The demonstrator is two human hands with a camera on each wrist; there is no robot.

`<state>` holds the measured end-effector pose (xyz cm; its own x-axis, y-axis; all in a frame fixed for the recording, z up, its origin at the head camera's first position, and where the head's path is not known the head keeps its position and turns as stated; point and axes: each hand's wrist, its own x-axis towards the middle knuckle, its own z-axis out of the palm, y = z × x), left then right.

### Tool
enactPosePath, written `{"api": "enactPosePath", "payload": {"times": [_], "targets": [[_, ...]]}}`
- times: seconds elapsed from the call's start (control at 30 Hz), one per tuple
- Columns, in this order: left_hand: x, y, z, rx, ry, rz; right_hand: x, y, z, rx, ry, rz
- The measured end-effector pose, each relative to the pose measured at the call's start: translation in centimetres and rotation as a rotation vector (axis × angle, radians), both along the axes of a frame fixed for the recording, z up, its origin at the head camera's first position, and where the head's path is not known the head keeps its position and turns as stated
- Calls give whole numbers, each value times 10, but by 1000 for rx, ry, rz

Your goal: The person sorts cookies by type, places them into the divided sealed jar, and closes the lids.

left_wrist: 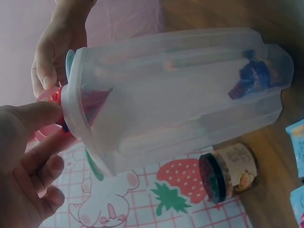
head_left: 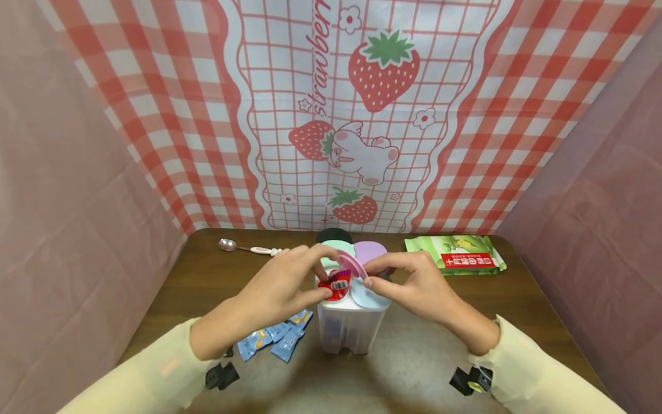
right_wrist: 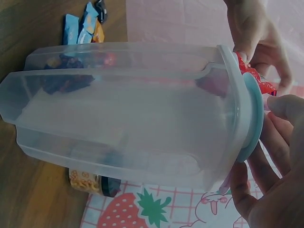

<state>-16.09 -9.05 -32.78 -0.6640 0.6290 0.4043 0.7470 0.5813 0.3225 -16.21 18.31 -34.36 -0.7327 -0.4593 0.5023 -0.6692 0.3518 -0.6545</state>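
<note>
A tall translucent plastic container point(head_left: 345, 330) stands upright, its top split into sections with round lids. My left hand point(head_left: 279, 283) pinches a shiny red packet point(head_left: 338, 286) at the near-left opening. In the left wrist view, the red packet's lower tip point(left_wrist: 98, 102) pokes inside under the rim. Between thumb and fingers, my right hand point(head_left: 421, 286) holds the raised pink lid point(head_left: 351, 263) tilted up. The light blue lid point(head_left: 368, 296), mint lid point(head_left: 338, 250) and purple lid point(head_left: 370, 249) lie flat on the other sections. A dark blue packet point(left_wrist: 254, 76) rests at the container's bottom.
Several small blue packets point(head_left: 279, 336) lie left of the container. Behind it stands a black-lidded jar point(head_left: 333, 234). A spoon with a white handle point(head_left: 262, 250) is at the back left, a green-and-red pack point(head_left: 457, 254) at the back right. A strawberry-print cloth point(head_left: 331, 161) hangs behind.
</note>
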Motion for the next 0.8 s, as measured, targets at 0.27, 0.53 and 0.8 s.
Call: {"api": "enactPosePath", "payload": {"times": [0.27, 0.53, 0.8], "targets": [[2, -6, 2, -62, 195, -69, 0, -1, 2, 5, -13, -3], [3, -6, 2, -89, 231, -88, 0, 0, 2, -1, -32, -8], [1, -7, 1, -123, 222, -119, 0, 0, 3, 0, -25, -14]]}}
